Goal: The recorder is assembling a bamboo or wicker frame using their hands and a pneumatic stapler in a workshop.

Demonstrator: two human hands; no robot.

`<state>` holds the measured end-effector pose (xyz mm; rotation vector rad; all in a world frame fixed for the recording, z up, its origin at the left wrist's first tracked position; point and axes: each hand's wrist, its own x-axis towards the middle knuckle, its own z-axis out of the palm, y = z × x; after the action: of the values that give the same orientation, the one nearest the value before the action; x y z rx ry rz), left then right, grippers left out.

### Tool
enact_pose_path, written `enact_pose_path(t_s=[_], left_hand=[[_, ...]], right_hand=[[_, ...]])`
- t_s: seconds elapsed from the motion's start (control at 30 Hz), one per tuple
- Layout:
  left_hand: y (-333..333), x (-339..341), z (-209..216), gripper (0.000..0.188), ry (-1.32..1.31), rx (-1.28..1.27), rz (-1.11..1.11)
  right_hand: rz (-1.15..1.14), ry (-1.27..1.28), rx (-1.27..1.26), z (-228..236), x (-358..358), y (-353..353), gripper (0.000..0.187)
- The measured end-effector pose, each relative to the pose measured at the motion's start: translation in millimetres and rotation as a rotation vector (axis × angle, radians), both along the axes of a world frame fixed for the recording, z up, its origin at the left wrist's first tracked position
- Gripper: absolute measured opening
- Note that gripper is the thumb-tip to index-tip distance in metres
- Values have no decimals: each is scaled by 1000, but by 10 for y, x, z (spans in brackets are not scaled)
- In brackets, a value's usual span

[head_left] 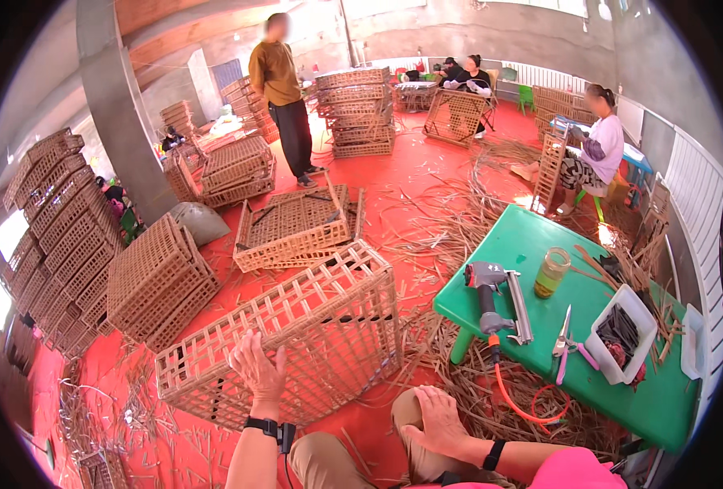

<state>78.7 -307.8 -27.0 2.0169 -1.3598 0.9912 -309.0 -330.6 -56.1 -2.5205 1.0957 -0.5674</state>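
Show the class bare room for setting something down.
Green table: the far corner, beyond the nail gun and jar; the near-right corner, in front of the white bin. Brown strips crowd its far right and litter the floor between the table and the woven crate at the left hand.

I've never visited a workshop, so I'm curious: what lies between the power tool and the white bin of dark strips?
Pink-handled scissors lie between the power tool and the white bin, as the head view shows.
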Motion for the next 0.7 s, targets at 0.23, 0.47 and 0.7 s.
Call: enact_pose_path(t_s=[0.23,0.47,0.7], left_hand=[[44,-134,2,66,26,3,-6],[158,-208,-6,68,33,-18,-14],[282,-404,53,65,52,-36,-41]], right_hand=[[0,-39,-20,-51,-19,16,86],[17,-33,-47,-72,17,57,88],[20,-56,-53,-63,70,77,87]])
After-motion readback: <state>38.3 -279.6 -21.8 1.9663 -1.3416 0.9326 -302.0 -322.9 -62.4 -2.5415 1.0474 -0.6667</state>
